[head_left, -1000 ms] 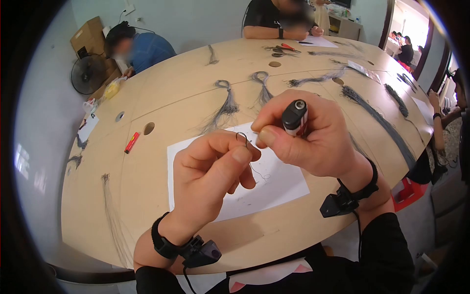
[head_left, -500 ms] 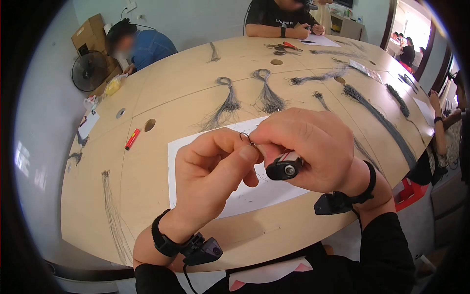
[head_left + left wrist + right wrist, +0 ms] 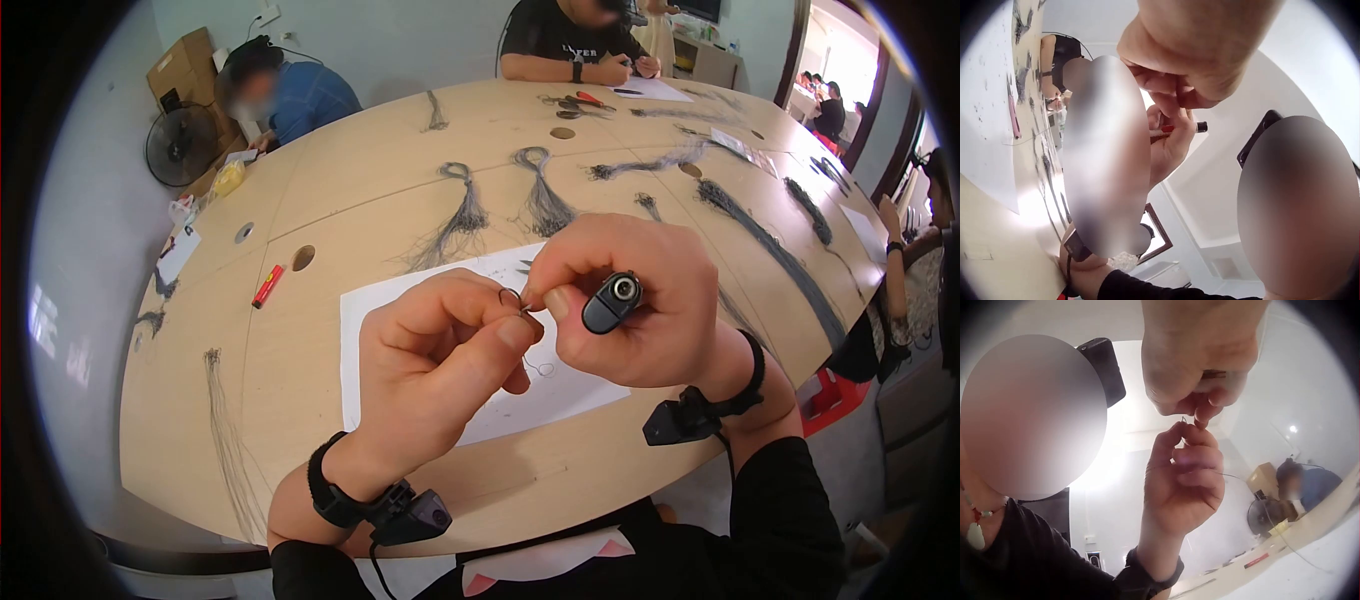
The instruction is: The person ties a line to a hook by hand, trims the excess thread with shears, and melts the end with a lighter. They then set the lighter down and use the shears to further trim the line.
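Observation:
In the head view my left hand (image 3: 430, 370) pinches a small dark curved hook (image 3: 509, 297) between thumb and forefinger. My right hand (image 3: 640, 300) meets it fingertip to fingertip, its thumb and forefinger pinched at the hook. Across the right palm lies a dark-capped, pen-like tool (image 3: 612, 302), held by the curled fingers; the left wrist view shows its red and white barrel (image 3: 1163, 130). A thin line (image 3: 1235, 477) trails from the left hand in the right wrist view. Under both hands is a white sheet (image 3: 480, 420). Whatever is between the fingertips is mostly hidden.
Looped bundles of grey line (image 3: 466, 205) lie beyond the sheet, with a long bundle (image 3: 780, 258) at the right. A red lighter-like object (image 3: 267, 286) is left of the sheet. Scissors (image 3: 580, 104) lie farther back. Other people sit around the table (image 3: 330, 420).
The right hand first closed in on the left fingertips, then turned so the tool's dark end points up again. The left hand shifted slightly right, still pinching the hook.

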Demonstrator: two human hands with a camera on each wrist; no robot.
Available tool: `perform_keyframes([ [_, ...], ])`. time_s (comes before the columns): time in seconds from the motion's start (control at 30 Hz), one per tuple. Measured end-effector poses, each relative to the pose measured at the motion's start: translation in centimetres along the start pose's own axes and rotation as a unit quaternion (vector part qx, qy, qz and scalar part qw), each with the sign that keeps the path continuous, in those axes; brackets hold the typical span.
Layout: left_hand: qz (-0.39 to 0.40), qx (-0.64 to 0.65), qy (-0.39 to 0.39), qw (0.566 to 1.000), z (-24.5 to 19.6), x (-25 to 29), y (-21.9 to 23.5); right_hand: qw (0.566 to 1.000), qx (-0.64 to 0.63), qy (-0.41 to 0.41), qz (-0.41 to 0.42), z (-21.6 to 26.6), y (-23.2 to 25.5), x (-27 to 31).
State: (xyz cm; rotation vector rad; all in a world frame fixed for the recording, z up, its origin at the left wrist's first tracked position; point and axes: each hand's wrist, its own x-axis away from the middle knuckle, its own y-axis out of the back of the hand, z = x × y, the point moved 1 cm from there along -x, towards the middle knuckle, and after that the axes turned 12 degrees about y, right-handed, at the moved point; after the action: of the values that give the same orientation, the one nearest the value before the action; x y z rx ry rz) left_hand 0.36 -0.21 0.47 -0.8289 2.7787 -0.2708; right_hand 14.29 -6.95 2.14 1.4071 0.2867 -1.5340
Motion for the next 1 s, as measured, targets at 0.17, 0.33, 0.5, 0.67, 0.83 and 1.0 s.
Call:
perform_keyframes([
  [0.17, 0.001, -0.001, -0.007, 1.0, 0.1, -0.2, 0.4, 0.999, -0.023, -0.012, -0.02, 0.0, -0.2, -0.3],
  [0.33, 0.012, -0.029, -0.017, 0.999, 0.7, -0.3, 0.5, 0.997, 0.038, 0.065, 0.01, -0.3, -0.3, -0.2],
  [0.5, 0.023, -0.028, -0.032, 0.999, 1.1, -0.4, 0.4, 0.995, 0.044, 0.09, 0.019, -0.3, -0.1, -0.1],
  [0.67, 0.011, -0.034, -0.022, 0.999, 0.9, -0.3, 0.2, 0.999, -0.036, -0.003, 0.021, -0.5, 0.1, 0.1],
  [0.83, -0.004, -0.021, -0.031, 0.999, 0.8, -0.2, 0.2, 0.99, -0.107, -0.088, 0.017, -0.9, 0.3, 0.1],
  [1.0, -0.01, -0.022, -0.018, 1.0, 0.7, -0.4, 0.5, 0.996, -0.082, -0.041, 0.011, -1.0, -0.2, 0.0],
])
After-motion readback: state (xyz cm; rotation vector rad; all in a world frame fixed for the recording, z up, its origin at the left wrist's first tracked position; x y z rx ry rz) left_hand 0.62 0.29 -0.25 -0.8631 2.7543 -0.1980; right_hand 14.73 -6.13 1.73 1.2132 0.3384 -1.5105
